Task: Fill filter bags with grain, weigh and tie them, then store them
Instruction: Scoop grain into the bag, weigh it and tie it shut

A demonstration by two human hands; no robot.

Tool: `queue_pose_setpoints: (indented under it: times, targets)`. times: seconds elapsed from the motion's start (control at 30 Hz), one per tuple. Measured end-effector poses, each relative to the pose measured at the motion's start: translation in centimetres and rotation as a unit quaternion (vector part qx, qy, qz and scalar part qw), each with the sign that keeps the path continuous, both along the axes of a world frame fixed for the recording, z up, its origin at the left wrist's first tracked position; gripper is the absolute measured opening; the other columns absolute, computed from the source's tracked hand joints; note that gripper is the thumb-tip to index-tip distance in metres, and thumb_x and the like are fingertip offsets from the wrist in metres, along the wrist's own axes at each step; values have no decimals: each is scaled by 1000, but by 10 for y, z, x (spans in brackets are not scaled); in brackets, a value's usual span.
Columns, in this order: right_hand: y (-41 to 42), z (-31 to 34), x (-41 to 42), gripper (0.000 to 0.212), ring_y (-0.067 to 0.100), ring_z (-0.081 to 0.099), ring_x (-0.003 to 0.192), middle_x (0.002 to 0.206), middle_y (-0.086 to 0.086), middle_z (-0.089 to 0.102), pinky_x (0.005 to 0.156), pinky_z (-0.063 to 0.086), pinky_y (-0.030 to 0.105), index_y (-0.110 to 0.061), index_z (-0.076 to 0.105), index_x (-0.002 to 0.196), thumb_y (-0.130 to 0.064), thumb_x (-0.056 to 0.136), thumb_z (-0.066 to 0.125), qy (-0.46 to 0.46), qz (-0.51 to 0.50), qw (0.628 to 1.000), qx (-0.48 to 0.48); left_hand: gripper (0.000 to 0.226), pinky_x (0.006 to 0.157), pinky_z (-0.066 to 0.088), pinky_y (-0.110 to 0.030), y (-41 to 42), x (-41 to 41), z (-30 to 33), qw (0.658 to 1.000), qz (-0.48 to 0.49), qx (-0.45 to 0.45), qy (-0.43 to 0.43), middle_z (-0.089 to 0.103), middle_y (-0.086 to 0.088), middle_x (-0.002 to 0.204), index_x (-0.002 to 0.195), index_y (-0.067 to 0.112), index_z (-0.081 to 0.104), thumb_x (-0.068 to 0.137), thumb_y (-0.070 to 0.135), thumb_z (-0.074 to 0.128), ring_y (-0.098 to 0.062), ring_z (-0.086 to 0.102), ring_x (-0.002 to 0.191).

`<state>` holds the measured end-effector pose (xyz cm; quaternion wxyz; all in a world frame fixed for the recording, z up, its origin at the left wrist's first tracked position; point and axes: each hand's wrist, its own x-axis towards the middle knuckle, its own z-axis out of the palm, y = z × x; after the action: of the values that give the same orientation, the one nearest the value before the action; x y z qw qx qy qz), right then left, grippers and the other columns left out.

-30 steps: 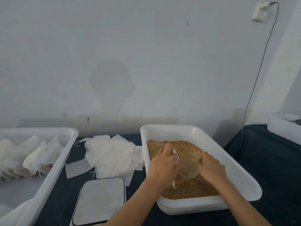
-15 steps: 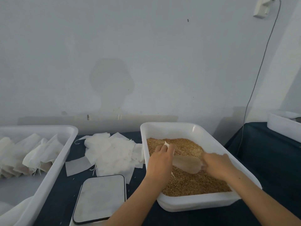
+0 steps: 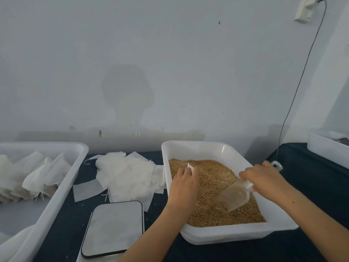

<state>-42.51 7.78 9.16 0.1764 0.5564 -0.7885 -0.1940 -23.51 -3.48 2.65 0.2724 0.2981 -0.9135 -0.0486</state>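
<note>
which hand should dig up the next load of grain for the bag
Right. The right hand already grips the scoop, its mouth down at the grain. The left hand holds the bag.

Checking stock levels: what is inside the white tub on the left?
The left tub holds a row of white filter bags leaning together, some with drawstrings hanging. Whether they contain grain cannot be seen through the fabric, and the tub's near end is cut off.

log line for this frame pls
step: scooping | right hand: holds scoop in grain | left hand: holds filter bag | scale: bare
</note>
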Motion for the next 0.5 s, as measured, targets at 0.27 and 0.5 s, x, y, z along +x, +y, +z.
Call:
queue_pose_setpoints:
  times: [0.27,0.5]
  targets:
    - [-4,-40,19,19,-6,60,87,102,-16,62,87,50,19,-29,63,101,-16,87,64,-294,18,955,-45,51,95,40,-31,0,0,0,1000,-9,-7,16,46,-9,126,133,18,38,88,-3,50,-23,40,112]
    - [5,-38,14,15,-4,58,97,98,-13,63,91,49,22,-21,63,89,-8,83,67,-441,14,896,-39,50,93,41,-29,-15,-1,5,999,-27,-11,-19,41,-9,128,127,17,45,84,-6,55,-22,39,115]
